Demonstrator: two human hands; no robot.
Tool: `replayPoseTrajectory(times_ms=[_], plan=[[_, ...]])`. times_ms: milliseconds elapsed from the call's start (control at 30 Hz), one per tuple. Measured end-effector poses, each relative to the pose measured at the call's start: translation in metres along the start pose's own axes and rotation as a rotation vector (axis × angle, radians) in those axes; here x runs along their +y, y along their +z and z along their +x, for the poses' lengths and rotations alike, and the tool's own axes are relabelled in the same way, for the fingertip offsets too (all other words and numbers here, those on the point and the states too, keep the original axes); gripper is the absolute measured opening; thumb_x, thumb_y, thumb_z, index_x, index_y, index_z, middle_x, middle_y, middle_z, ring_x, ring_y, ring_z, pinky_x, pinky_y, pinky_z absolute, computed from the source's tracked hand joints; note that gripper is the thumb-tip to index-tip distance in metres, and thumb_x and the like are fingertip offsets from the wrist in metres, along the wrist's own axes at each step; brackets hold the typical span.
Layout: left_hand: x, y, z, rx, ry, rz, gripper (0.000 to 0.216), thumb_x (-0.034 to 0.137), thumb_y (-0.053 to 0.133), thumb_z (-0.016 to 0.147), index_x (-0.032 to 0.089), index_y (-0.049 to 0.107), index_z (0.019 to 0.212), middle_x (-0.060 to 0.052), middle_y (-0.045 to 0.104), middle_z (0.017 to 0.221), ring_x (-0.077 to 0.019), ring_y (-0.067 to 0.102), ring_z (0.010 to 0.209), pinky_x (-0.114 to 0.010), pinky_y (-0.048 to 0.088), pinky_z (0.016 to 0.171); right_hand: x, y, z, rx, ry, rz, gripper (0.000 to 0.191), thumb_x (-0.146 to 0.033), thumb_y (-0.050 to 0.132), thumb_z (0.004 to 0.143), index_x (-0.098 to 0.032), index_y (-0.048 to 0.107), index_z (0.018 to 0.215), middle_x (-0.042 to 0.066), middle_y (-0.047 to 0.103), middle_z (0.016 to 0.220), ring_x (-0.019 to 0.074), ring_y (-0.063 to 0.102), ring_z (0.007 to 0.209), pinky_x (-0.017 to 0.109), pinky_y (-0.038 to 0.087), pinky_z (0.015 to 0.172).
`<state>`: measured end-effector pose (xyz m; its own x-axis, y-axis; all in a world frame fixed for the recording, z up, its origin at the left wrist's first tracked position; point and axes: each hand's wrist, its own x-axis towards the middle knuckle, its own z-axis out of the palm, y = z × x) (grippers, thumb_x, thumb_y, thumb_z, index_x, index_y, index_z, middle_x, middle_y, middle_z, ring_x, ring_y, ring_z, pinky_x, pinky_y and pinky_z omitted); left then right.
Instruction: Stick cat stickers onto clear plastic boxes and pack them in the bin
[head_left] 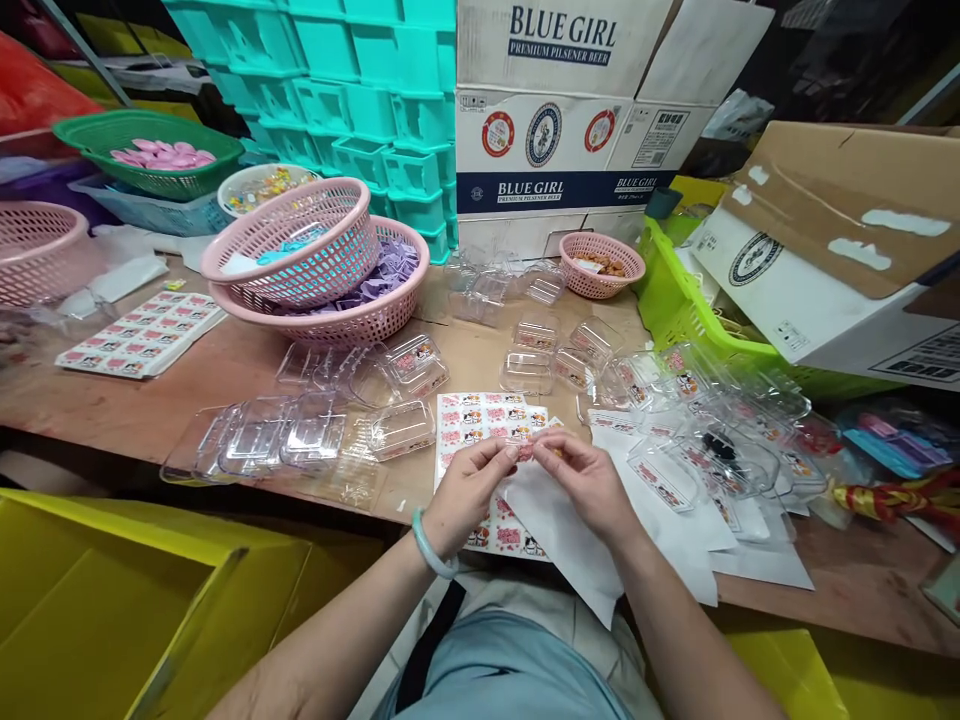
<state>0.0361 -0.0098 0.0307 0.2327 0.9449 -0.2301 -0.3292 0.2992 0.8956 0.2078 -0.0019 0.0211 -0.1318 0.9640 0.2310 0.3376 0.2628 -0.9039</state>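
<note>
My left hand (474, 490), with a pale bracelet at its wrist, pinches one end of a small pink printed sticker (523, 452). The thumb and fingers of my right hand (589, 487) close on its other end. Under both hands lies a sticker sheet (459, 420) printed with cat pictures and pink lettering. A white backing paper (570, 545) hangs from below the right hand over the table edge. Just left of the sheet sits a clear plastic lid (401, 430); more clear shells (259, 438) lie overlapping in a row. Stickered clear shells (720, 455) are piled at the right.
Pink baskets (300, 265) with purple and blue pieces stand at back left, near another sticker stack (142, 335). Turquoise crates (337, 90) and a beer carton (547, 120) rise behind. A green basket (690, 310) stands right. A yellow box (112, 580) is below left.
</note>
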Motion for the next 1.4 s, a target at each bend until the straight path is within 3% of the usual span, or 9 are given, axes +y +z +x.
replayPoseTrajectory(times_ms=[67,167,300,400,633,833,1067,1300,1400], plan=[[0.005,-0.005,0.003,0.077,0.016,0.025,0.033,0.038,0.072,0.077,0.017,0.073,0.102,-0.011,0.068,0.113,-0.0229,0.060,0.105,-0.033,0.045,0.093,0.004,-0.008,0.025,0.027,-0.010,-0.002,0.020,-0.036,0.058,0.089,-0.020,0.067,0.083,0.005,0.068,0.088,0.0197,0.066,0.087,0.035,0.054,0.082],[0.009,-0.009,0.006,0.251,0.037,-0.035,0.041,0.038,0.073,0.075,0.020,0.068,0.112,-0.011,0.062,0.123,-0.0222,0.059,0.108,-0.034,0.045,0.092,0.014,-0.011,0.072,0.157,-0.169,-0.226,0.019,-0.033,0.061,0.087,-0.022,0.065,0.102,0.007,0.068,0.102,0.0230,0.063,0.097,0.044,0.049,0.093],[0.007,-0.006,0.005,0.127,-0.061,-0.165,0.037,0.040,0.069,0.078,0.017,0.067,0.107,-0.013,0.064,0.117,-0.0211,0.062,0.100,-0.035,0.048,0.088,0.037,0.002,0.130,-0.116,-0.364,-0.609,0.080,-0.020,0.076,0.069,-0.027,0.039,0.140,0.011,0.058,0.131,0.0316,0.051,0.124,0.065,0.017,0.111],[0.004,-0.004,0.005,0.087,-0.141,-0.267,0.037,0.042,0.068,0.079,0.015,0.068,0.104,-0.014,0.065,0.113,-0.0204,0.063,0.096,-0.033,0.049,0.085,0.038,0.009,0.144,-0.242,-0.355,-0.640,0.096,-0.017,0.075,0.068,-0.028,0.023,0.148,0.012,0.060,0.126,0.0317,0.054,0.121,0.071,0.013,0.109],[0.022,-0.018,0.014,0.354,0.120,-0.255,0.040,0.053,0.061,0.082,0.024,0.060,0.110,-0.006,0.060,0.120,-0.0190,0.057,0.107,-0.028,0.049,0.085,-0.031,-0.001,0.074,-0.349,-0.381,-0.029,0.111,-0.030,0.075,0.076,-0.036,-0.007,0.150,0.011,0.043,0.146,0.0218,0.051,0.127,0.047,0.037,0.110],[0.027,-0.021,0.010,-0.293,-0.405,-0.517,0.051,0.059,0.058,0.080,0.019,0.062,0.111,-0.013,0.063,0.109,-0.0235,0.064,0.088,-0.039,0.052,0.075,-0.027,-0.010,0.042,-0.507,-0.233,0.251,0.110,-0.038,0.076,0.075,-0.037,-0.004,0.150,0.010,0.058,0.132,0.0220,0.053,0.126,0.049,0.041,0.106],[0.010,-0.010,0.008,0.229,0.052,-0.390,0.022,0.029,0.072,0.077,0.019,0.061,0.093,-0.003,0.063,0.104,-0.0139,0.060,0.098,-0.028,0.047,0.091,-0.014,0.010,0.028,-0.219,-0.138,0.377,0.096,-0.049,0.075,0.073,-0.038,0.011,0.144,0.014,0.040,0.148,0.0249,0.041,0.136,0.052,0.036,0.110],[0.013,-0.021,-0.006,-0.064,-0.169,-0.417,0.045,0.027,0.065,0.082,0.024,0.048,0.124,-0.006,0.065,0.102,-0.0169,0.063,0.099,-0.034,0.045,0.095,-0.010,0.012,0.028,-0.172,-0.061,0.608,0.083,-0.038,0.073,0.078,-0.036,0.020,0.141,0.007,0.064,0.118,0.0223,0.058,0.116,0.048,0.043,0.103],[0.006,-0.023,-0.008,-0.005,-0.067,-0.255,0.048,0.028,0.066,0.081,0.026,0.050,0.126,-0.004,0.063,0.105,-0.0159,0.061,0.098,-0.031,0.046,0.091,-0.011,0.006,0.029,-0.064,-0.011,0.595,0.062,-0.043,0.073,0.077,-0.032,0.044,0.131,0.007,0.060,0.124,0.0228,0.055,0.118,0.042,0.044,0.101]])
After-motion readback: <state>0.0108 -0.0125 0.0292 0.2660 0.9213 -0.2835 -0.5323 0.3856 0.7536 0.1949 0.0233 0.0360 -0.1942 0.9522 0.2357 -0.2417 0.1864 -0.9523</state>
